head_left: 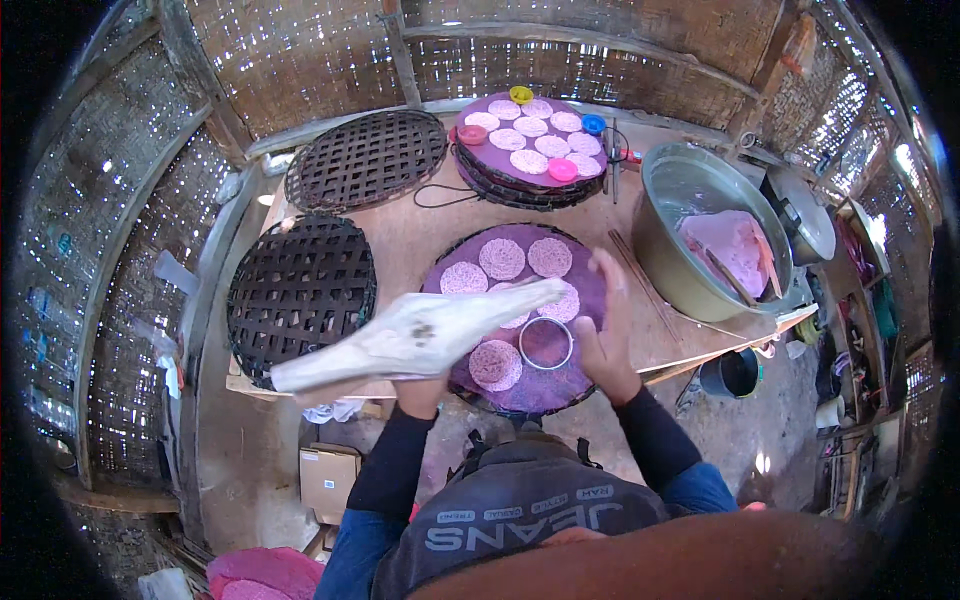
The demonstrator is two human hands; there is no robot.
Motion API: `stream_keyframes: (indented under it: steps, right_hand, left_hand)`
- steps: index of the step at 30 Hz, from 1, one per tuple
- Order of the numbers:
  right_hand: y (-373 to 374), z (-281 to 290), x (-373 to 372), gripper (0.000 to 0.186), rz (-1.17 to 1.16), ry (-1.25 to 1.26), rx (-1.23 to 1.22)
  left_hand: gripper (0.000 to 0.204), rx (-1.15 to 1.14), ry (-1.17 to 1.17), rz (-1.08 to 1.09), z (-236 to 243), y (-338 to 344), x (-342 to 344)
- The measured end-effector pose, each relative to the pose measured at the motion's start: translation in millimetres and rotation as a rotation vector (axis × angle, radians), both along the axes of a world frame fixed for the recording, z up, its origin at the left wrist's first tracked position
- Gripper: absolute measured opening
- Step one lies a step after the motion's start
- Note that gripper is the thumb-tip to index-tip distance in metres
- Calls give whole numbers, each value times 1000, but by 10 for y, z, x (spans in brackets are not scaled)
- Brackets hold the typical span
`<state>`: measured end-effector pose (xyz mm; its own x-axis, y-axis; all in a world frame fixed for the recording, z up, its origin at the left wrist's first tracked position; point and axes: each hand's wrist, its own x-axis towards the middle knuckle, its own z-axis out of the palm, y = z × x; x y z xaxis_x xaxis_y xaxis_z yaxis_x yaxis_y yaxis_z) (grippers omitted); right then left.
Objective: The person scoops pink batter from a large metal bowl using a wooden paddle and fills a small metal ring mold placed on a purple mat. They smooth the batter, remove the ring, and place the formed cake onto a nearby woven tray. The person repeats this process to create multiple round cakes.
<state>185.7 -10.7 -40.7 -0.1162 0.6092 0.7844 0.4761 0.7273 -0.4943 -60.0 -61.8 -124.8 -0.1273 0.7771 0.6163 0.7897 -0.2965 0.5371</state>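
Observation:
A long pale object point(425, 325), wide in the middle with dark spots and tapering to both ends, is held slantwise over the tray by my left hand point(418, 393). The object is smeared by motion, and it hides most of that hand's fingers. My right hand point(606, 340) is open, thumb and fingers apart, just right of a thin round ring mould point(571, 345). The mould lies flat on the purple sheet of a round tray point(520, 398). Around it sit several pink grainy discs point(495, 366), some partly covered by the pale object.
Two woven racks point(300, 290) lie on the left of the wooden table point(410, 225). Behind the tray stands a stack of round trays point(505, 175) bearing pink discs and coloured rings. To the right are sticks point(645, 280) and a large green tub point(700, 290) with a pink mass point(725, 245).

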Motion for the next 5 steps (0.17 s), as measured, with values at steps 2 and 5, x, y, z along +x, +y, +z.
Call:
stream_keyframes:
  steps: [2,5]
  right_hand:
    - [-36,500,-29,51,188,-265,-47]
    - [176,751,-5,31,325,-333,-276]
  left_hand:
    - [57,40,8,-144,-2,42,161]
    - [63,8,41,-349,65,136,208]
